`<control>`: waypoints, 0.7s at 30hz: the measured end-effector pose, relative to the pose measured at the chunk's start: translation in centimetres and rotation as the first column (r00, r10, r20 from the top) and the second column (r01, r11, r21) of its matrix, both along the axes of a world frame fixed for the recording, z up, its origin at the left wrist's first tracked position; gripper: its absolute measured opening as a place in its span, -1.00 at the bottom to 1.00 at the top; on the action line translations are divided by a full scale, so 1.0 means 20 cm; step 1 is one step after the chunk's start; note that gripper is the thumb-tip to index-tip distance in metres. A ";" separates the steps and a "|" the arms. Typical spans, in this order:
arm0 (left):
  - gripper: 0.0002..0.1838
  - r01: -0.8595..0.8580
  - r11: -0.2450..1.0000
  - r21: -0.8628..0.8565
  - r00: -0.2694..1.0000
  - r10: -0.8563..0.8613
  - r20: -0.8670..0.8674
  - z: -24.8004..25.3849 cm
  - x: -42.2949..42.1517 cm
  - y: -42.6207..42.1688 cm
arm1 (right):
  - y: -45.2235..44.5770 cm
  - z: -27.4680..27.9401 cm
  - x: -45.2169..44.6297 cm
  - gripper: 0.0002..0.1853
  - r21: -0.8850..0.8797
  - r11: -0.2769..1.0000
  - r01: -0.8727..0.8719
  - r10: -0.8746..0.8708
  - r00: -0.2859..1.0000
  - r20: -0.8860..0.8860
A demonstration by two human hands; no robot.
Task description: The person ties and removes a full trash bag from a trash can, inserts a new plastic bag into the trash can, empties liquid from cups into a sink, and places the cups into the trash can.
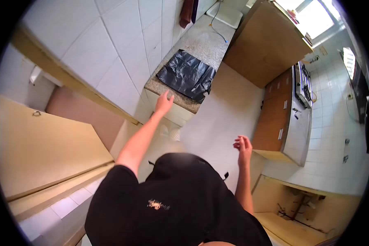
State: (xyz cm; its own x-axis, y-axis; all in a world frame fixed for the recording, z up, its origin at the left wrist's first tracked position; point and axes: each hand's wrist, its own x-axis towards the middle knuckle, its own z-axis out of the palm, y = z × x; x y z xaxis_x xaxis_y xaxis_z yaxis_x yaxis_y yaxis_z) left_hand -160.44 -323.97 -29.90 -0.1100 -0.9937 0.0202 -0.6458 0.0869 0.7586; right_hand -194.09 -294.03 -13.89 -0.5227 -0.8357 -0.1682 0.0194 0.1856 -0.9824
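A black plastic bag [186,74] lies flat and creased on the speckled stone counter [205,39]. My left hand [164,102] is at the near end of this counter, just short of the bag. Its fingers are apart and hold nothing visible. Out to the right, over the floor, hangs my right hand [244,144]. Its fingers are loosely bent with gaps between them, and I see nothing in them.
A thin blue-tipped hose [218,28] runs down from the white sink [224,15]. A tall wooden cabinet [260,41] stands right of the counter. Farther right are a gas stove [303,88] and brown drawers [274,110]. A cream door [49,143] stands at left.
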 end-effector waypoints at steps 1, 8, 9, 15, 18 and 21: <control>-0.37 -0.018 1.000 0.018 0.999 0.018 0.043 -0.04 -0.08 -0.13 | 0.00 -0.03 -0.01 -0.74 0.073 0.997 0.024 -0.024 1.000 0.001; -0.23 -0.279 0.960 0.022 0.872 0.243 0.424 -0.23 -0.37 -0.81 | -0.38 -0.05 -0.24 -0.76 0.256 0.967 -0.009 -0.002 0.999 0.042; -0.27 -0.323 0.946 -0.003 0.821 0.281 0.496 -0.24 -0.39 -0.80 | -0.48 -0.03 -0.29 -0.76 0.274 0.961 -0.026 0.016 0.999 0.039; -0.48 -0.187 0.979 -0.084 0.820 0.202 0.536 -0.30 -0.49 -0.82 | -1.23 -0.15 -0.63 -0.75 0.276 0.910 -0.311 0.313 0.949 0.036; -0.51 -0.436 0.893 -0.114 0.830 0.448 0.333 -0.28 -0.50 -0.84 | -1.66 -0.21 -0.74 -0.75 0.271 0.834 -0.480 0.475 0.875 0.090; -0.49 -0.645 0.759 -0.091 0.691 0.630 0.356 -0.31 -0.60 -0.92 | -2.03 -0.27 -0.82 -0.76 0.264 0.724 -0.638 0.614 0.770 0.175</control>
